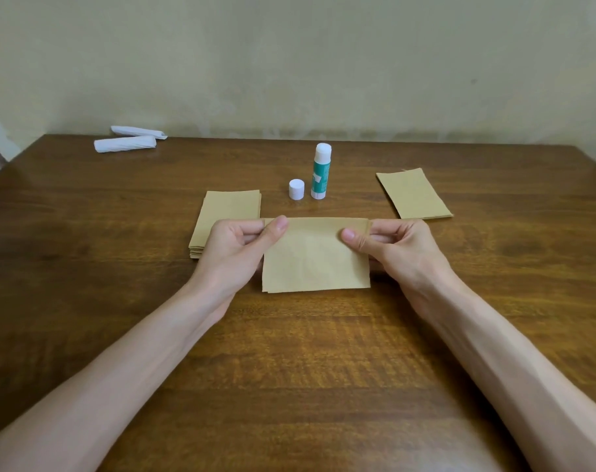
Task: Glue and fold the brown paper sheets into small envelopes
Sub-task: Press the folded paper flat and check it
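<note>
Sheet of brown paper (315,257) hangs over the counter's (306,352) middle, long axis left to right. The left hand (237,248) and right hand (398,248) pinch its upper corners between thumb and fingers (fingertips hidden behind it). The stack (228,209) beyond is partly covered.

I count one glue stick (321,172), one loose cap (296,189) and two white paper rolls (124,144) (138,132). Brown paper comes in three lots: one stack (226,212), whose sheets I can't count, one held sheet (315,255) and one thin pile (414,194). Two hands show: left hand (235,247) and right hand (402,247).
</note>
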